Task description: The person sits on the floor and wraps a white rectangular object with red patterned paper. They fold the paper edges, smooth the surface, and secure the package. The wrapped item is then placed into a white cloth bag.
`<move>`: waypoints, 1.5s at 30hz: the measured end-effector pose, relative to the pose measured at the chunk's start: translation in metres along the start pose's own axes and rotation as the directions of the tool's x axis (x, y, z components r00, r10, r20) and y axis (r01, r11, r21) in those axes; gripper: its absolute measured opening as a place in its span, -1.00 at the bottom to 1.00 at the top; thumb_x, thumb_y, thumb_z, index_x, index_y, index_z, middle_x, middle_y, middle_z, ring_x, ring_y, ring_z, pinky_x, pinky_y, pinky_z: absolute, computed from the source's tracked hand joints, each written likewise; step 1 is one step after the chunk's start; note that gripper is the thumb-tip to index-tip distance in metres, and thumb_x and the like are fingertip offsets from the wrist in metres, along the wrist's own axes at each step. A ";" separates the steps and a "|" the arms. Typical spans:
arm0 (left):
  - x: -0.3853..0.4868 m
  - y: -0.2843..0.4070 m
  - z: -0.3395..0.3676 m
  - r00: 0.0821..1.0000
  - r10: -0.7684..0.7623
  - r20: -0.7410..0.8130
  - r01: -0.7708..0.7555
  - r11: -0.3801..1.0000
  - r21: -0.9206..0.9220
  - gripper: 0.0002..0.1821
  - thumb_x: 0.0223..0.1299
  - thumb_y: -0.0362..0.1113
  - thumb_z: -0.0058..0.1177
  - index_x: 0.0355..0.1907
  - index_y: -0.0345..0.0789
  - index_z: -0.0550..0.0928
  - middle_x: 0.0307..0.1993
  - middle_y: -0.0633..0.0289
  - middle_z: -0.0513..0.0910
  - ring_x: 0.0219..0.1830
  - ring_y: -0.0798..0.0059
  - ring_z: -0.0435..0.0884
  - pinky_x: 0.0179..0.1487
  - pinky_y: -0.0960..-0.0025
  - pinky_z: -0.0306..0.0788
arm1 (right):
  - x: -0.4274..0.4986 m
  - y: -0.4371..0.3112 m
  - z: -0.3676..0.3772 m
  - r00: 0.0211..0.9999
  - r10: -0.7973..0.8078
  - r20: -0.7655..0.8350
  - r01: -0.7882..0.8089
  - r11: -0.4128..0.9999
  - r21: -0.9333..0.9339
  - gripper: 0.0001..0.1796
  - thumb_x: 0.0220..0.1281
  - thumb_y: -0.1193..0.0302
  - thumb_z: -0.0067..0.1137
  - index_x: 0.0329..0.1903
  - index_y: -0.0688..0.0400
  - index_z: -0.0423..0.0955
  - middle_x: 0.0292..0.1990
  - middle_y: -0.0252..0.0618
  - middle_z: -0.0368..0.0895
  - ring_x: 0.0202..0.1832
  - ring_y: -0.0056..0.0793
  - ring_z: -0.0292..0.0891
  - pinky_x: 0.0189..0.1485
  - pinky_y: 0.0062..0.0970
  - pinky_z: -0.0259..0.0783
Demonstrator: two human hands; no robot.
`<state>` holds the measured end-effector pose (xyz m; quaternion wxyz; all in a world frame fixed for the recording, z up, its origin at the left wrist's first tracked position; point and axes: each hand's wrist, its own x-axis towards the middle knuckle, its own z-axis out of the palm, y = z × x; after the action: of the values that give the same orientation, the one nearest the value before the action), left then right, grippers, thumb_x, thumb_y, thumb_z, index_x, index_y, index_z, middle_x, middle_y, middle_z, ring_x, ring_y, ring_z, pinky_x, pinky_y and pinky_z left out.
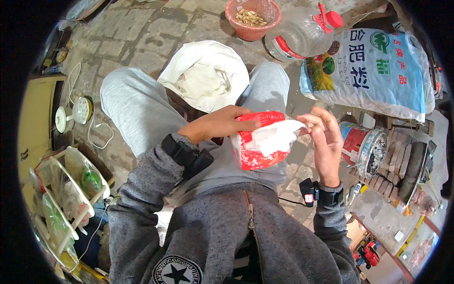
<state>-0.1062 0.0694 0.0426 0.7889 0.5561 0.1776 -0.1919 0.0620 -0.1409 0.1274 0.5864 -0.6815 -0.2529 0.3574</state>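
A red plastic pack of white tissues [264, 161] is held over my lap by my left hand [221, 124], the thumb lying across its upper side. From the pack's opening, white tissue [273, 136] sticks out to the right. My right hand [322, 142] pinches the tip of that tissue between thumb and fingers, palm turned up. Between my knees, beyond the pack, stands a bin lined with a white bag [204, 76], with crumpled white material inside.
A pink plastic basin [252, 30] holds small pale pieces. Beside it lies a large clear bottle [301, 33] with a red cap. Right are a fertilizer sack [369, 71] and an ash-filled bucket [363, 152]; left, a white rack [67, 198] with plastic bags and a corded appliance [76, 113].
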 end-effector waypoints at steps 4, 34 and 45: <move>0.005 -0.007 -0.002 0.999 0.027 -0.034 -0.027 1.000 0.003 -0.61 0.30 -0.34 0.02 0.13 -0.45 0.59 -0.07 0.28 0.71 -0.08 0.62 0.61 0.06 0.47 0.46 | 0.002 -0.002 0.006 0.987 -0.140 0.078 0.139 0.990 0.017 -0.28 0.22 0.31 0.34 0.35 0.23 0.24 0.18 -0.03 0.53 0.15 -0.31 0.50 0.16 -0.32 0.40; 0.011 0.009 0.018 0.967 0.138 -0.216 -0.222 0.870 -0.439 -0.51 0.32 -0.44 0.08 0.29 -0.42 0.43 0.15 0.18 0.60 0.10 0.54 0.60 0.13 0.39 0.51 | 0.023 0.037 0.026 0.935 0.355 0.015 -0.336 0.869 0.362 -0.59 0.38 0.37 0.21 0.19 0.28 0.45 -0.05 -0.29 0.67 -0.07 -0.60 0.61 0.00 -0.51 0.54; 0.031 -0.025 0.018 0.691 0.545 -0.474 -0.535 0.827 0.171 -0.47 0.28 -0.15 0.12 0.27 -0.28 0.46 0.22 0.08 0.49 0.29 0.19 0.41 0.38 0.14 0.24 | 0.041 0.029 0.062 1.000 0.004 -0.016 -0.005 0.998 -0.070 -0.64 0.47 0.29 0.11 0.14 0.28 0.46 -0.10 -0.35 0.64 -0.14 -0.69 0.50 -0.08 -0.56 0.46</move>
<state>-0.0905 0.0418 0.0127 0.7301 0.6212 0.2041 0.1987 0.0364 -0.0769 0.0881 0.5636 -0.7050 -0.2589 0.3440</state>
